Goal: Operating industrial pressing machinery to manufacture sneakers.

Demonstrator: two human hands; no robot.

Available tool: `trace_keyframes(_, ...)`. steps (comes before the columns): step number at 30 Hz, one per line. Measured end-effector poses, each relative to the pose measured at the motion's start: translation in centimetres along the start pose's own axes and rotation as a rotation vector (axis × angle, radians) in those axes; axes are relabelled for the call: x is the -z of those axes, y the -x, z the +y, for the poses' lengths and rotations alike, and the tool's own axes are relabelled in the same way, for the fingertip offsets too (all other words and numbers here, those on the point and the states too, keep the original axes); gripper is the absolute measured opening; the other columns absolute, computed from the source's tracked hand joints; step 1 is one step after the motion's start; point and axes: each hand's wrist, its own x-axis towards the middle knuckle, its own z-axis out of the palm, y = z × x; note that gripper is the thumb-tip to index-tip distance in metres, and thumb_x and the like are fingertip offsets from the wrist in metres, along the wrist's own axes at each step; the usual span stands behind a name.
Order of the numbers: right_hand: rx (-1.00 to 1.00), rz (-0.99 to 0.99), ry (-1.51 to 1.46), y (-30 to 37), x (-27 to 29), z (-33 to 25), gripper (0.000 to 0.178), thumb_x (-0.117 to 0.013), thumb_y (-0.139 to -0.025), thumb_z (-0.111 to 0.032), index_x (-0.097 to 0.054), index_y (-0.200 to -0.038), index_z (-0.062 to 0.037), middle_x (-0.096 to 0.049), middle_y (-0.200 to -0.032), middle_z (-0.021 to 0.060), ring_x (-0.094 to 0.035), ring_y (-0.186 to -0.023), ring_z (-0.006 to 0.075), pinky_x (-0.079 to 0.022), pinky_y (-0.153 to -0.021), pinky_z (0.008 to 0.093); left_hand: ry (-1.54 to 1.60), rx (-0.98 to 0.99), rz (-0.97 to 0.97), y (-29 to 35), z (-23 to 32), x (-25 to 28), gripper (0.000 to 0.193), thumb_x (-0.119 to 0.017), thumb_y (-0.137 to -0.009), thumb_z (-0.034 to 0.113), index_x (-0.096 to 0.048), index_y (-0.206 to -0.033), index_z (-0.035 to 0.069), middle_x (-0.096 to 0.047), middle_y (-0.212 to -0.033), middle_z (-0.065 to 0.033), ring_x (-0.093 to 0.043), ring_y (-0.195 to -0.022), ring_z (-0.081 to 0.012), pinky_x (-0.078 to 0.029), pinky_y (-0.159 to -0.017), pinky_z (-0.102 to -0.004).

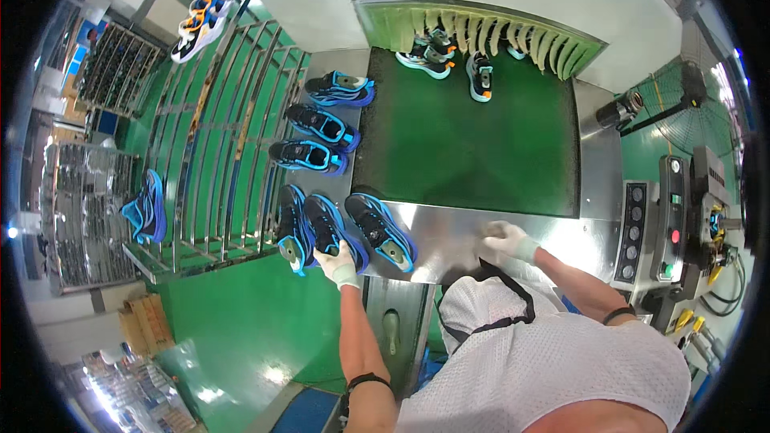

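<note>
My left hand, in a white glove, grips the heel end of a black-and-blue sports shoe on the metal ledge. Close on its left lies a similar shoe, and to its right another shoe; the three point away from me. My right hand, also gloved, is over the ledge to the right, away from the shoes. Its fingers are loosely bent and slightly blurred, with nothing visible in them. Further off on the left, three more black-and-blue shoes lie sideways in a column.
A green conveyor belt runs from under a strip curtain, where several black shoes with orange accents sit. A metal rack stands at left, with one blue shoe on it. A control panel and fan are at right.
</note>
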Motion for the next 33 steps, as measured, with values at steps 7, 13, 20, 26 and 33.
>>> trace_keyframes(7,-0.044,0.557,-0.085,1.2,9.3,18.6,0.065,-0.073,-0.090,-0.031,-0.050,-0.138,0.0063,-0.065,-0.125,0.0175,-0.064,-0.109,0.0229,-0.053,-0.091,0.0343,-0.020,0.049,0.039,-4.6,2.3,-4.4,0.092,-0.084,-0.076,0.034,-0.037,-0.148,0.001,-0.062,-0.131,-0.0248,-0.063,-0.115,-0.0396,-0.049,-0.101,-0.0424)
trace_keyframes(13,-0.111,0.484,-0.236,4.9,7.6,21.6,0.066,-0.069,-0.091,-0.031,-0.047,-0.139,0.0094,-0.064,-0.125,0.0183,-0.063,-0.106,0.0208,-0.053,-0.086,0.0335,-0.092,-0.041,0.023,-7.6,5.8,-4.1,0.085,-0.083,-0.073,0.035,-0.044,-0.141,0.001,-0.063,-0.126,-0.0253,-0.065,-0.112,-0.0398,-0.051,-0.097,-0.0446)
trace_keyframes(20,-0.335,0.304,-0.398,5.7,6.3,23.1,0.064,-0.067,-0.092,-0.022,-0.044,-0.144,0.0078,-0.066,-0.118,0.0148,-0.066,-0.102,0.0230,-0.056,-0.081,0.0352,-0.031,-0.193,0.037,-10.5,8.3,-6.3,0.068,-0.081,-0.071,0.031,-0.054,-0.129,0.007,-0.071,-0.106,-0.0193,-0.068,-0.099,-0.0396,-0.053,-0.089,-0.0452)
trace_keyframes(26,-0.266,0.281,-0.225,0.5,8.5,15.4,0.057,-0.069,-0.090,-0.018,-0.051,-0.138,0.0081,-0.067,-0.112,0.0140,-0.067,-0.098,0.0212,-0.056,-0.075,0.0330,0.003,-0.149,0.038,-13.9,11.9,-8.6,0.058,-0.082,-0.073,0.029,-0.056,-0.121,0.010,-0.072,-0.100,-0.0156,-0.070,-0.095,-0.0371,-0.054,-0.085,-0.0430)
trace_keyframes(33,-0.120,0.301,-0.126,-4.0,11.2,13.7,0.054,-0.068,-0.092,-0.020,-0.051,-0.136,0.0062,-0.065,-0.117,0.0151,-0.067,-0.099,0.0215,-0.056,-0.076,0.0318,0.033,-0.120,-0.074,-14.7,16.8,-9.8,0.069,-0.084,-0.072,0.035,-0.052,-0.128,0.009,-0.068,-0.115,-0.0181,-0.067,-0.103,-0.0377,-0.052,-0.092,-0.0441)
